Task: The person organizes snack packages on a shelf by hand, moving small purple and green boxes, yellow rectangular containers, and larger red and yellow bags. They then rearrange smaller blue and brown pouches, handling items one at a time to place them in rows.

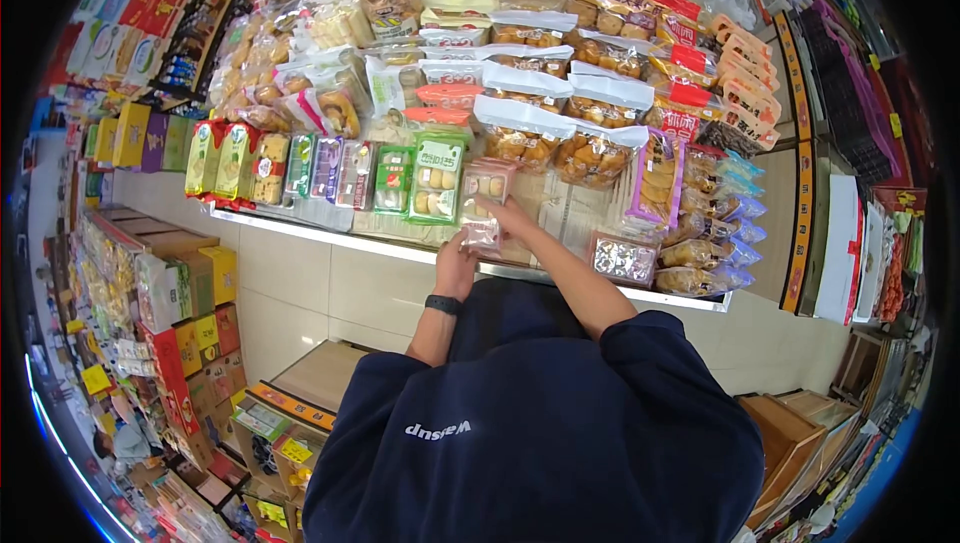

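A pink see-through pack of round pastries [484,189] lies at the front edge of the display table. My left hand [456,265], with a dark band on the wrist, has its fingers closed at the pack's lower left corner. On the pack's right side, my right hand [508,219] grips the edge, its fingers over the front. Close on the left stands a green pack of round pastries [437,178]. Farther left is a smaller green pack [393,180]. Behind are clear-and-white bags of baked snacks [523,131].
To the right lie a flat dark-topped pack [622,258], a purple pack [657,175] and stacked bags [697,243]. The table's metal edge [380,241] runs before me. Wooden crates [785,448] stand low right, and stocked shelves [190,343] at left.
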Tool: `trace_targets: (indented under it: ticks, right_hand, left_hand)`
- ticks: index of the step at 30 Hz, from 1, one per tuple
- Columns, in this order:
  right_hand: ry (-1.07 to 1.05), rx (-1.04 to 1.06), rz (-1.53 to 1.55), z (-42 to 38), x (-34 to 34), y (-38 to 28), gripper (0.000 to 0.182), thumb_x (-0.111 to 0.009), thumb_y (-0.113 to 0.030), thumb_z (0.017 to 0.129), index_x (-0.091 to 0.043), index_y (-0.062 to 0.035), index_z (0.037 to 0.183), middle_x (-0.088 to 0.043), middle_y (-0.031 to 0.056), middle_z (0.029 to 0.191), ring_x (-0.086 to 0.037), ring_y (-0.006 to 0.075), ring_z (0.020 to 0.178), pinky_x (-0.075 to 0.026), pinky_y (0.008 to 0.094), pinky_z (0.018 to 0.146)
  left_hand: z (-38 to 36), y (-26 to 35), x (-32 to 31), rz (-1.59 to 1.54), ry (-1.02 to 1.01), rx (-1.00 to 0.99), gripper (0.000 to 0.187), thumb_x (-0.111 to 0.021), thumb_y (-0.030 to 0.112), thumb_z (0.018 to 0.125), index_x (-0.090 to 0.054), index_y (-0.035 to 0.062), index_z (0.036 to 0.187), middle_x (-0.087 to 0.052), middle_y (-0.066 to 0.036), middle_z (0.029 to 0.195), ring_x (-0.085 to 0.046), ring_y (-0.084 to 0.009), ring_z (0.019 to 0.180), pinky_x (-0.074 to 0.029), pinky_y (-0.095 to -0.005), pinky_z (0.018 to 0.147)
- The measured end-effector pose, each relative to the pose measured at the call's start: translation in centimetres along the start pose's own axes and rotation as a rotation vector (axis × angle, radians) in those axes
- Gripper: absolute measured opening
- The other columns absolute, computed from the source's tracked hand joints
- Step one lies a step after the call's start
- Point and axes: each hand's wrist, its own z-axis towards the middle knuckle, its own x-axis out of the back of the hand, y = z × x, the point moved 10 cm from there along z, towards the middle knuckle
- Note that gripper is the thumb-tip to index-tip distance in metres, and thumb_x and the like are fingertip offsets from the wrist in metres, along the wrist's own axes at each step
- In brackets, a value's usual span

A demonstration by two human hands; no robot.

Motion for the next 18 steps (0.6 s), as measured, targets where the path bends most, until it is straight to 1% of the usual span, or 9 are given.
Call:
trace_targets:
  ticks: [1,3,6,7,10,12,14,15,18]
  right_hand:
    - [-0.029,-0.004,0.014,0.5,-0.4,0.1,0.071,-0.065,-0.056,0.09,-0.05,-0.0075,0.14,-0.066,0.0081,0.12,-0.065,0.0171,0.103,-0.052,0.035,0.084]
    - [-0.085,-0.016,0.05,1.2,-0.9,0.2,0.075,-0.063,-0.061,0.09,-0.049,-0.009,0.143,-0.066,0.006,0.12,-0.064,0.0168,0.105,-0.05,0.0363,0.088]
    - [-0.124,-0.024,0.145,1.9,-0.8,0.5,0.079,-0.063,-0.061,0.09,-0.046,-0.0089,0.146,-0.063,0.0061,0.127,-0.061,0.016,0.11,-0.048,0.0365,0.094]
    - [-0.103,-0.022,0.149,2.2,-0.4,0.7,0.082,-0.063,-0.061,0.09,-0.043,-0.0075,0.148,-0.06,0.0081,0.132,-0.06,0.0175,0.114,-0.047,0.0372,0.096]
    - [-0.01,0.015,0.164,3.7,0.4,1.5,0.089,-0.063,-0.062,0.09,-0.036,-0.0032,0.152,-0.051,0.0139,0.144,-0.054,0.0224,0.126,-0.044,0.0393,0.102]
    - [0.08,0.085,0.177,4.4,1.0,1.5,0.093,-0.062,-0.062,0.09,-0.031,-0.0004,0.154,-0.045,0.0179,0.15,-0.048,0.0261,0.134,-0.042,0.0404,0.107]
    - [0.095,0.113,0.278,2.7,0.5,-0.3,0.101,-0.063,-0.063,0.089,-0.025,0.0059,0.153,-0.048,0.0211,0.145,-0.054,0.027,0.128,-0.047,0.0418,0.102]
    - [0.101,0.126,0.331,1.7,0.4,-1.3,0.105,-0.064,-0.063,0.088,-0.022,0.0091,0.152,-0.049,0.0227,0.143,-0.057,0.0275,0.125,-0.05,0.0426,0.1]
    - [0.056,0.081,0.304,0.7,0.5,-2.2,0.109,-0.062,-0.064,0.089,-0.013,0.0093,0.154,-0.041,0.0256,0.15,-0.052,0.0311,0.131,-0.048,0.0434,0.104]
  left_hand:
    - [0.1,0.6,-0.2,-0.036,0.044,-0.017,0.031,-0.063,0.02,0.097,-0.055,0.0037,0.122,-0.06,-0.006,0.115,-0.056,-0.0219,0.106,-0.043,-0.0356,0.1]
    - [0.4,1.4,-1.4,-0.088,0.006,-0.003,0.029,-0.063,0.019,0.096,-0.056,0.004,0.12,-0.06,-0.008,0.116,-0.056,-0.0235,0.109,-0.041,-0.0369,0.102]
    - [1.4,1.2,-2.2,-0.158,-0.005,0.038,0.029,-0.063,0.017,0.095,-0.057,0.0028,0.12,-0.061,-0.01,0.117,-0.056,-0.0247,0.111,-0.042,-0.0383,0.102]
    - [1.8,0.9,-2.4,-0.179,-0.006,0.053,0.03,-0.064,0.016,0.094,-0.058,0.0021,0.12,-0.061,-0.011,0.118,-0.057,-0.0249,0.112,-0.042,-0.0387,0.101]
    - [2.9,0.4,-3.2,-0.115,-0.107,0.081,0.024,-0.063,0.018,0.095,-0.057,0.0044,0.113,-0.062,-0.012,0.115,-0.058,-0.028,0.111,-0.044,-0.0419,0.102]
    - [3.1,-0.3,-2.6,-0.086,-0.056,0.096,0.023,-0.063,0.016,0.094,-0.059,0.0043,0.113,-0.064,-0.011,0.112,-0.061,-0.0271,0.108,-0.046,-0.0425,0.099]
    - [3.6,-1.0,-1.7,-0.086,-0.002,0.094,0.023,-0.064,0.016,0.094,-0.059,0.0045,0.113,-0.065,-0.011,0.112,-0.062,-0.0262,0.107,-0.047,-0.0418,0.098]
    - [3.8,-1.1,-1.8,-0.095,-0.018,0.094,0.023,-0.064,0.016,0.094,-0.059,0.0046,0.113,-0.065,-0.011,0.112,-0.062,-0.0258,0.106,-0.048,-0.0417,0.097]
    - [3.5,-1.0,-2.5,-0.109,-0.037,0.093,0.024,-0.064,0.016,0.094,-0.06,0.0054,0.114,-0.065,-0.01,0.112,-0.062,-0.025,0.106,-0.048,-0.0412,0.097]
